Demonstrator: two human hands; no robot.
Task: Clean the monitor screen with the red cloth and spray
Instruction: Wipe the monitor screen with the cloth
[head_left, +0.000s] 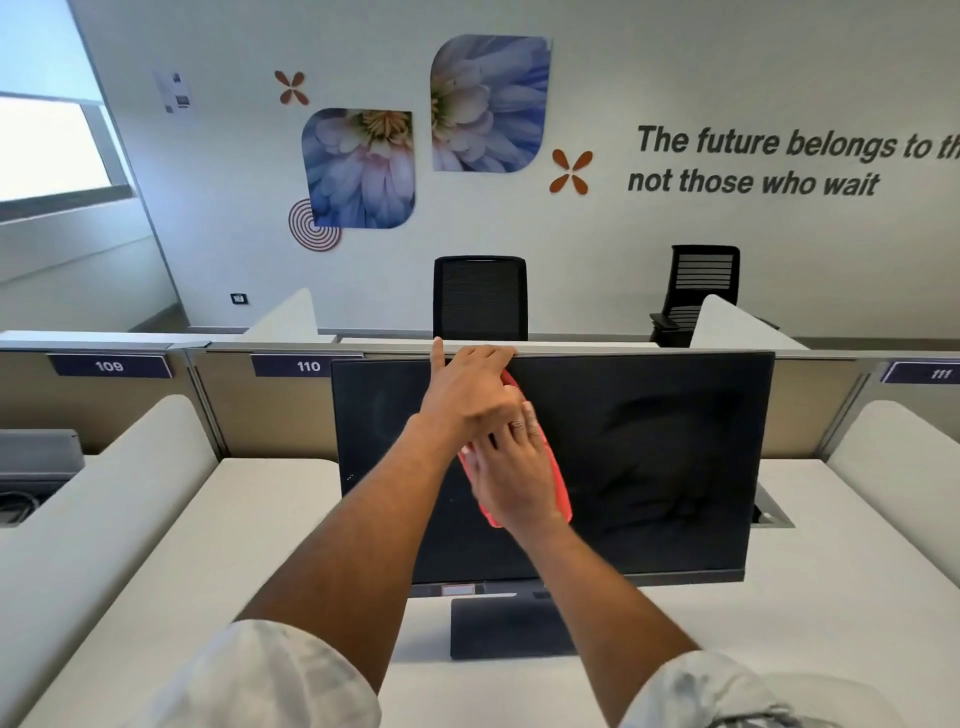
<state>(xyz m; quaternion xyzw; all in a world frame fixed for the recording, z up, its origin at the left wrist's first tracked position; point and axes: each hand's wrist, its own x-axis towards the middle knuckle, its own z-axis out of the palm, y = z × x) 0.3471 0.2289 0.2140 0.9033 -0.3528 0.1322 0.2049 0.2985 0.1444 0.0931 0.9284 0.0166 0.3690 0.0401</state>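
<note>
Two hands: both are raised to the monitor (649, 467), arms crossing at the wrists in front of the dark screen.
Left hand (467, 387): it grips the monitor's top edge, fingers (491, 354) hooked over the rim, thumb pointing up beside them.
Right hand (514, 470): it lies flat against the cloth (558, 488), fingers spread and released, pressing it to the screen rather than clutching it; a ring shows on one finger.
Cloth: red, it sits on the upper middle of the screen, mostly hidden under the right hand, its edges showing at the right and below the palm.
Monitor: it stands upright on its stand (506, 626) on the white desk (831, 623), screen off, with faint smears right of the cloth.
Spray: I cannot tell where it is.
Sleeves: pale, rolled up past the elbows.
Behind: a partition labelled 110 (308, 366) and two black chairs (480, 299).
</note>
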